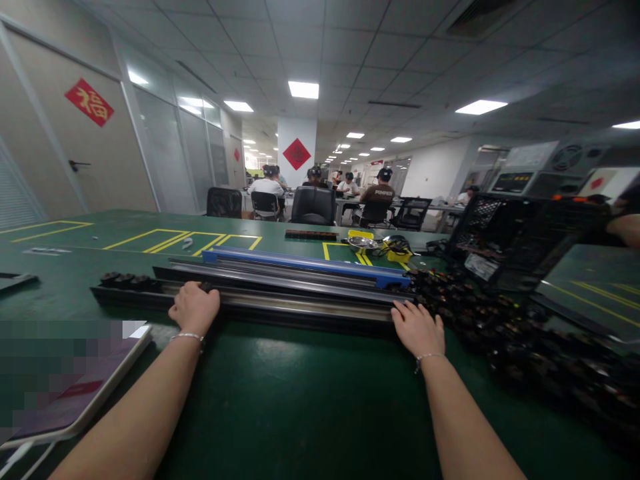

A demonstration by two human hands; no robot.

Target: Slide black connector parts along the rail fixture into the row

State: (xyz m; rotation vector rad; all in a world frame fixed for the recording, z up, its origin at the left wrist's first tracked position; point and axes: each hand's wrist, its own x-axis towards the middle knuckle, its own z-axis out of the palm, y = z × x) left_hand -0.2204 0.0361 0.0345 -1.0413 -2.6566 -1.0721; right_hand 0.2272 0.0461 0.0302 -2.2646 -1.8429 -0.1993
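A long black channel with a shiny metal inner strip (305, 305) lies across the green table in front of me. Several small black blocks (131, 283) sit in a row at its left end. My left hand (195, 308) is closed over the channel just right of these blocks, with a small dark block showing between thumb and forefinger. At the channel's right end, my right hand (419, 328) rests with fingers stretched and apart, fingertips touching the rim. Behind lie a second dark channel (280, 277) and a blue rail (300, 259).
A heap of small black parts (500, 327) spreads at the right, before a tipped black crate (500, 233). A tablet (80, 393) with a cable lies at left. Farther back are yellow-handled items (361, 240) and a dark strip (311, 235). Another person's arm (625, 230) shows at right.
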